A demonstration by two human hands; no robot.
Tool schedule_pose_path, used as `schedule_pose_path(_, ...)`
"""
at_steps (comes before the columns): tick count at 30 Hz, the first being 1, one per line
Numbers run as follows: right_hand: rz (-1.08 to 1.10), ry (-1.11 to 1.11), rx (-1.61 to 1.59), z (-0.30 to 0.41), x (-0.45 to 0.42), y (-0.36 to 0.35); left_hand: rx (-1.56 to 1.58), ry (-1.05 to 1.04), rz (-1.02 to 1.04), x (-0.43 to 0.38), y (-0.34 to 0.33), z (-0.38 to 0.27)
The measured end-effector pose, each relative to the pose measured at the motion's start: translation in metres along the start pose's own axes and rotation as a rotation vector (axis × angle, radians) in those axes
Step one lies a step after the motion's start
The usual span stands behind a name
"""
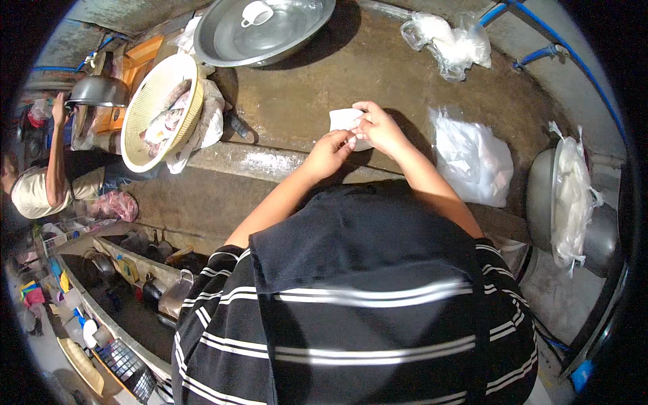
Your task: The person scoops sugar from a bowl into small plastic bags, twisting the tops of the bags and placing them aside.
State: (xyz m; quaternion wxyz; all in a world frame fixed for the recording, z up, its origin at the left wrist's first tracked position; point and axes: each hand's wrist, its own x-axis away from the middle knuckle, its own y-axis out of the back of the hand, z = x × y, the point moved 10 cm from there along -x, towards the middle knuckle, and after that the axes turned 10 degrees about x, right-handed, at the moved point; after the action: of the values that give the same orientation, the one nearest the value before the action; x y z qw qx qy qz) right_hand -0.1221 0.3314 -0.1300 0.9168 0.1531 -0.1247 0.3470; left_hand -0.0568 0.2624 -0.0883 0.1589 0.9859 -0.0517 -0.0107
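Note:
Both my hands meet over the worktop, in front of my chest. My right hand point(377, 129) has its fingers bent around the right side of a small white object point(343, 119), which may be a cup or a piece of food. My left hand point(331, 152) touches its lower edge with thumb and fingertips pinched together. A pale rounded part shows just below the fingers; whether it belongs to the same object I cannot tell. A knife handle point(242, 127) lies to the left, beside a yellow plastic colander point(197, 114) that holds fish pieces.
A large metal basin point(202, 48) with a white cup point(257, 13) inside stands at the back. Plastic bags lie at the back right point(450, 43) and right point(473, 157). Another bag point(572, 197) rests on metal basins at the far right. A person point(45, 187) is at the far left.

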Motion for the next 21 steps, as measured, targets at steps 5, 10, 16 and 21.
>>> schedule_pose_path(5, 0.058, 0.166, -0.1, 0.018, 0.021, -0.005, 0.358, 0.287, 0.046, 0.006, -0.006, 0.038)
schedule_pose_path(10, -0.147, 0.301, -0.065, 0.011, 0.021, 0.005, 0.527, 0.358, 0.079, 0.002, -0.014, 0.042)
schedule_pose_path(16, -0.191, 0.226, 0.203, 0.004, 0.02, 0.006, 0.585, 0.329, 0.06, 0.004, -0.012, 0.041)
schedule_pose_path(21, -0.125, 0.315, 0.309, 0.021, 0.029, -0.005, 0.745, 0.362, 0.025, 0.007, -0.011, 0.044)
